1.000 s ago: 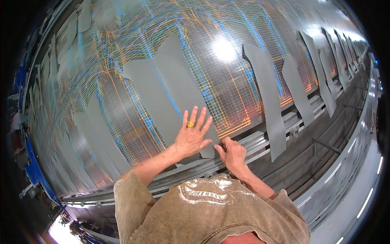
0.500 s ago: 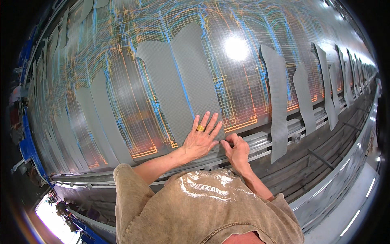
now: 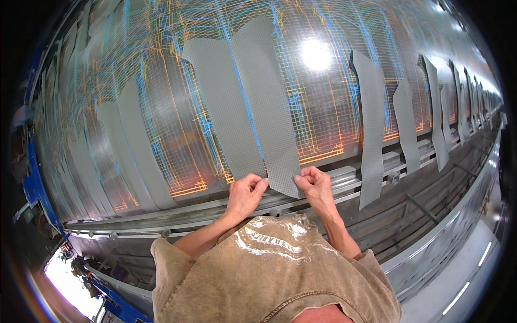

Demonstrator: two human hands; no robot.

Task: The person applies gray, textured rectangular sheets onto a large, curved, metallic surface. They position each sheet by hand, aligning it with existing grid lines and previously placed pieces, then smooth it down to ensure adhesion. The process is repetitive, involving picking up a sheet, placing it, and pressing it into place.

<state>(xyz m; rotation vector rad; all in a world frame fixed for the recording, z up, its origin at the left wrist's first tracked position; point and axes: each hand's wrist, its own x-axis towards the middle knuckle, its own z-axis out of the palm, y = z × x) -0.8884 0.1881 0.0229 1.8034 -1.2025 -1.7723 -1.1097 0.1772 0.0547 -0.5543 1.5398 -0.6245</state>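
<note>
Two tall grey fabric-like pieces with a fine grid texture lie side by side on a metal surface covered in coloured lines. Of these, the right-hand piece (image 3: 272, 102) reaches down over the near edge, where its lower end shows between my hands. My left hand (image 3: 246, 198) is closed in a pinch at that piece's lower left edge. At its lower right edge, my right hand (image 3: 315, 187) pinches it between thumb and fingers. The left-hand piece (image 3: 218, 107) lies flat, its lower end close to my left hand. A blue line runs between both pieces.
Another grey strip (image 3: 370, 124) hangs over the metal rail (image 3: 344, 180) to the right, with several more beyond it. More grey pieces (image 3: 132, 145) lie to the left. A slatted trough (image 3: 414, 204) runs below the near edge.
My left hand, flat with fingers spread on the grey piece before, has drawn back and now pinches its lower left edge. My right hand stays at the lower right. The view has shifted slightly.
</note>
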